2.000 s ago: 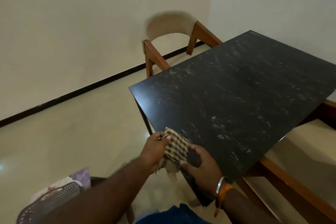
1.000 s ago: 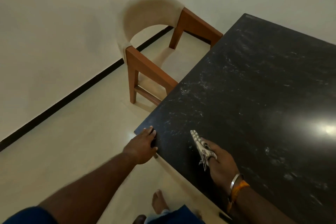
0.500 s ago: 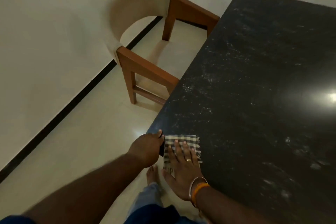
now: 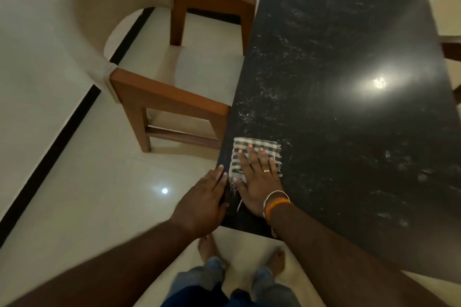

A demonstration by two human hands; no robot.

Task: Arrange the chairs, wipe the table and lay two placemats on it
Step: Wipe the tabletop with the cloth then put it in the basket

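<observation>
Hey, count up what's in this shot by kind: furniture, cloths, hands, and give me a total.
Chairs: 2, the wooden chair and part of another chair
Tables: 1, black table
Cloths: 1, checked cloth
Hands: 2, left hand, right hand
Total: 6

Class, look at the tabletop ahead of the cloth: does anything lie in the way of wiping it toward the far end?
Nothing visible does. The right hand presses the cloth flat near the table's corner; ahead lie only pale smears and a light's glare. The chair stands beside the table, off its top.
</observation>
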